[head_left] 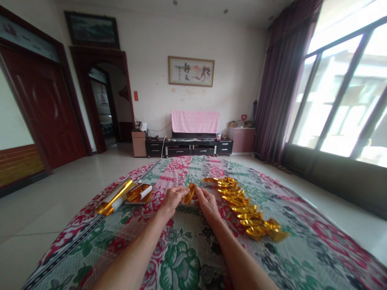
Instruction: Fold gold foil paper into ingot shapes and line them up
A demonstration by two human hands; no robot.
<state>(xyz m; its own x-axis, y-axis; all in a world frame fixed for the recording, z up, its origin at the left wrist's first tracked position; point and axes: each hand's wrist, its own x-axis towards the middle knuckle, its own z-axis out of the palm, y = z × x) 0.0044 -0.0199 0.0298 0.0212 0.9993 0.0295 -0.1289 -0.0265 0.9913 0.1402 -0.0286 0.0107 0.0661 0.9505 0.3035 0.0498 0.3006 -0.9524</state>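
Between my two hands, above the middle of the patterned cloth, is a small piece of gold foil (189,193). My left hand (174,199) pinches its left side, with fingers closed. The fingers of my right hand (207,202) close on its right side. To the right of my right hand, several folded gold foil pieces (238,197) lie in a slanting row on the cloth. Left of my left hand rest a gold foil roll (116,198) and a stack of gold sheets (139,194) with a pale curled edge.
A flowered cloth (181,257) covers the round surface in front of me. Beyond it stand a low black cabinet (191,150) and a screen under a pink cloth (195,121). A curtain (279,88) and windows are at right, dark red doors (45,100) at left.
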